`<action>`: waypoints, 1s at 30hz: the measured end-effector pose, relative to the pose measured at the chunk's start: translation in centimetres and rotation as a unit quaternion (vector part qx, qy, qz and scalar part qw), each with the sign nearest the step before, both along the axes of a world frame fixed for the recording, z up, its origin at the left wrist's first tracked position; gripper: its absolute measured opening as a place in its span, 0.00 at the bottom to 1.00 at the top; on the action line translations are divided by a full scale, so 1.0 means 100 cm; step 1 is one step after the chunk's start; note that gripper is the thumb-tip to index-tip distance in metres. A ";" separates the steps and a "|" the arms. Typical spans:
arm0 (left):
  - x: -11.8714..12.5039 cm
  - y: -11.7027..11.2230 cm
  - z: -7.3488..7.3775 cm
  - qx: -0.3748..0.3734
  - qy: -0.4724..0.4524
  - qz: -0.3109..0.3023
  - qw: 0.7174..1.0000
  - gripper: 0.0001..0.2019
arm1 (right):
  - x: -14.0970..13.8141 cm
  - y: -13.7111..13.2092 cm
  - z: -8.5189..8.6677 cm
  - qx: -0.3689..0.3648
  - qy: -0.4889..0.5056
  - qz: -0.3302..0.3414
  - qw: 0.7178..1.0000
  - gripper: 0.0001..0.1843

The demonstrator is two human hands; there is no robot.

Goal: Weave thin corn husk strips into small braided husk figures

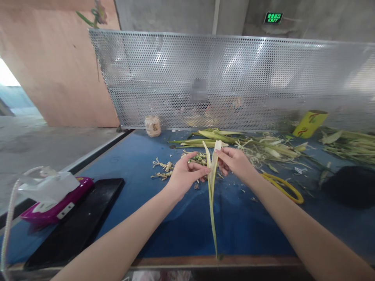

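Observation:
Between my two hands is a long pale-green strip of corn husk point(211, 191), parted into two pieces at its top, with its thin tail hanging toward the table's front edge. My left hand point(187, 171) pinches the narrower left piece between thumb and fingers. Higher up, my right hand point(233, 162) grips the wider, whitish right piece. Just behind my left hand lie small braided husk pieces point(164, 168). A little heap of green and brown plant bits point(199, 158) is partly hidden behind both hands.
Green husks point(215, 136) and shredded strands point(271, 150) lie toward the perforated metal screen point(181, 70). Right are a yellow ring point(288, 191), yellow can point(310, 123) and dark round object point(351, 187). Left are a black tray point(79, 218), magenta tissue box point(55, 210) and wrapped roll point(152, 126).

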State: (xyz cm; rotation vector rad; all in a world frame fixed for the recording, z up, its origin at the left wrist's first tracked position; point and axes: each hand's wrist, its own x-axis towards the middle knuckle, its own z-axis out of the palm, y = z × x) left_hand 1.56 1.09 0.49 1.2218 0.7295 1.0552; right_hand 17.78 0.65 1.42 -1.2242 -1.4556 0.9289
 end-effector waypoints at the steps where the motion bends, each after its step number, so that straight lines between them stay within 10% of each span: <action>1: 0.000 0.001 0.000 0.005 0.002 0.004 1.000 0.34 | 0.000 -0.001 0.001 -0.002 -0.011 0.006 1.000 0.17; 8: -0.001 0.002 -0.001 0.066 0.040 0.032 0.996 0.36 | 0.001 -0.003 0.002 -0.008 -0.101 0.021 0.995 0.16; 30: 0.000 -0.024 0.027 0.321 0.043 0.176 0.930 0.26 | 0.022 0.021 -0.004 -0.043 0.069 -0.090 0.993 0.14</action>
